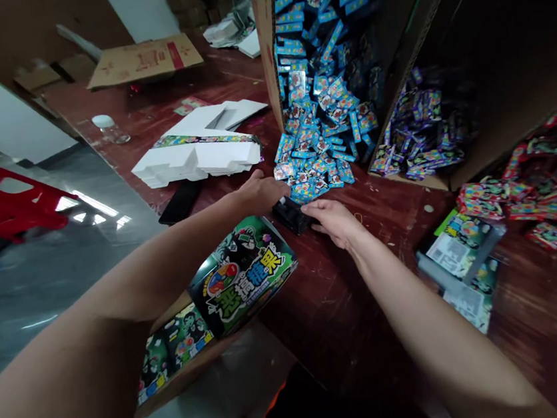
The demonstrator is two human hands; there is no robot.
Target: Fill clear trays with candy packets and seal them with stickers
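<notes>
A small dark black object (292, 216) lies on the table between my two hands; its exact kind is unclear. My left hand (261, 192) is closed at its upper left end, with fingertips partly hidden next to the blue candy packets (315, 158). At the object's right side, my right hand (333, 219) pinches its edge between thumb and fingers. Below my left forearm is a printed dark-green candy box (245, 273), tilted on top of similar boxes (185, 340) in a carton.
Folded white card pieces (202, 157) lie left of the packets, near a glass jar (111, 129). Tall cartons hold blue and purple packets (424, 125). Red packets (533, 193) spread at the right, beside plastic-wrapped printed packs (465, 255). A red plastic stool (6, 203) stands left.
</notes>
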